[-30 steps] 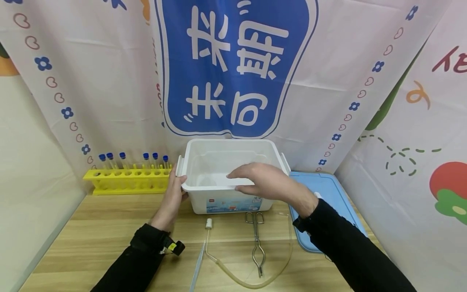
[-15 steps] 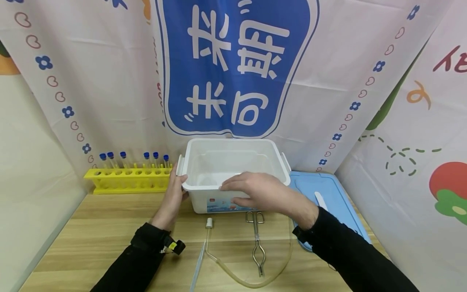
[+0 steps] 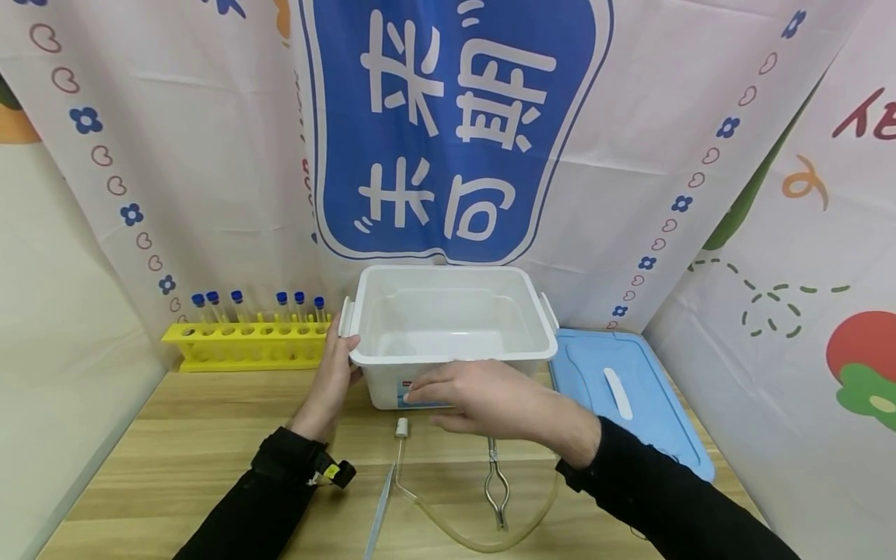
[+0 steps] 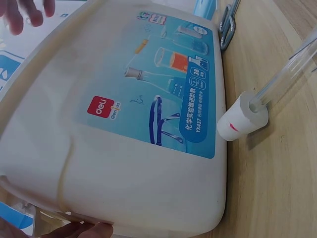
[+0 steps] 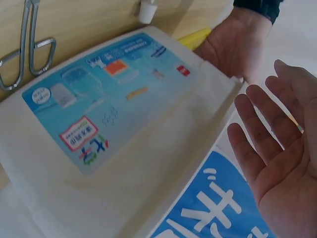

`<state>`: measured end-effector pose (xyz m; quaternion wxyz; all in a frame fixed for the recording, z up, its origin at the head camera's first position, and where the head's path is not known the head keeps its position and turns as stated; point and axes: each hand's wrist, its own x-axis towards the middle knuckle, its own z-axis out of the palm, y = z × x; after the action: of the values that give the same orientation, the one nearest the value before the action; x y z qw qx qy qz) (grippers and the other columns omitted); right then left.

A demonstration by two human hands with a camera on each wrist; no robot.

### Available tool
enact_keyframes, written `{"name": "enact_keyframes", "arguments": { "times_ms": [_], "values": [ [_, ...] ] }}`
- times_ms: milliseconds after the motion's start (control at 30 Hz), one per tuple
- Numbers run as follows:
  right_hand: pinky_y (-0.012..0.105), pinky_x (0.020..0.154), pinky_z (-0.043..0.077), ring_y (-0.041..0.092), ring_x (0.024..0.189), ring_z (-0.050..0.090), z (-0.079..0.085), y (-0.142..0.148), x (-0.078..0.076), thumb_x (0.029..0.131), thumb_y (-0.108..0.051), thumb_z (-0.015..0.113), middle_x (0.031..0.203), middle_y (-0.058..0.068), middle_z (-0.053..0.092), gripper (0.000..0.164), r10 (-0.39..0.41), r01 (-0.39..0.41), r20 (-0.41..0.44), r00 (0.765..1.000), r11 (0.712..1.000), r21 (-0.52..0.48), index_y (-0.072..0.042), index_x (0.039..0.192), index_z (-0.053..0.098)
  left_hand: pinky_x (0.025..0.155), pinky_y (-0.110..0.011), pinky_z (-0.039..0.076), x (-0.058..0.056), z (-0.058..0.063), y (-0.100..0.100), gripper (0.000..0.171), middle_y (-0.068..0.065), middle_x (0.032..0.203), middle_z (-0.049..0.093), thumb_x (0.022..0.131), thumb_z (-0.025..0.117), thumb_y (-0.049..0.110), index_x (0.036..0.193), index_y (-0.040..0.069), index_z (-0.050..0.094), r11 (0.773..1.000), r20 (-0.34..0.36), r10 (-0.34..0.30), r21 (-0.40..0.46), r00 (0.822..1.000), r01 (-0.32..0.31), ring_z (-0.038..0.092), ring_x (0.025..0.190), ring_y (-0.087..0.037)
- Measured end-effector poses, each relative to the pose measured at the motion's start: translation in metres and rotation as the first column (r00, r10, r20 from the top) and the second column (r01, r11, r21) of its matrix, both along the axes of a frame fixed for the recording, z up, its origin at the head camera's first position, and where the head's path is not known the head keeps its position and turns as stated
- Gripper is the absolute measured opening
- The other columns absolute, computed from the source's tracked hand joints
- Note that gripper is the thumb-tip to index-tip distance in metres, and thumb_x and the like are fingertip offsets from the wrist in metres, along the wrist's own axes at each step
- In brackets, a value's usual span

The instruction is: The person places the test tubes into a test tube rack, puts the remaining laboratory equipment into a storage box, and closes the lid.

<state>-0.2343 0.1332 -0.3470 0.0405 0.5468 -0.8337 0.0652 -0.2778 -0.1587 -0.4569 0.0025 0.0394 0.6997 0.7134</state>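
Observation:
A white plastic storage box (image 3: 381, 385) stands at the back with its top uncovered and a blue chemistry-set label (image 4: 163, 84) on its front wall. My left hand (image 3: 330, 385) holds its left end, thumb over the rim and fingers beneath the side handle. In front of the box my right hand (image 3: 490, 400) hovers palm toward it, fingers extended and holding nothing, hiding much of the label in the head view. Crucible tongs (image 3: 495, 486) lie below that hand, their loop handles covered by it. A white stopper (image 3: 402, 428) on a glass tube lies near the box's front.
Yellowish rubber tubing (image 3: 483, 548) curves around the tongs from the glass tube. A thin pointed grey-blue tool (image 3: 381, 509) lies left of it. Back left stands a yellow rack (image 3: 245, 342) of blue-capped test tubes (image 3: 238, 303). A blue lid (image 3: 651, 412) lies at the right.
My right hand has come down from over the box's opening, across its front rim, to before its front wall. My left hand keeps its hold on the box.

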Motion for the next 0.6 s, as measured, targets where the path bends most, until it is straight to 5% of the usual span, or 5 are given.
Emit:
{"name": "enact_keyframes", "arguments": {
  "times_ms": [600],
  "values": [
    [0.027, 0.114, 0.066, 0.007, 0.146, 0.073, -0.045, -0.024, 0.022, 0.112, -0.033, 0.082, 0.159, -0.013, 0.076, 0.043, 0.039, -0.044, 0.031, 0.999, 0.981, 0.19, -0.029, 0.155, 0.077, 0.143, -0.082, 0.024, 0.001, 0.001, -0.001, 0.076, -0.013, 0.199, 0.007, 0.124, 0.029, 0.042, 0.189, 0.041, -0.009, 1.0, 0.017, -0.001, -0.017, 1.0, 0.001, 0.03, 0.177, -0.049]
  ]
}}
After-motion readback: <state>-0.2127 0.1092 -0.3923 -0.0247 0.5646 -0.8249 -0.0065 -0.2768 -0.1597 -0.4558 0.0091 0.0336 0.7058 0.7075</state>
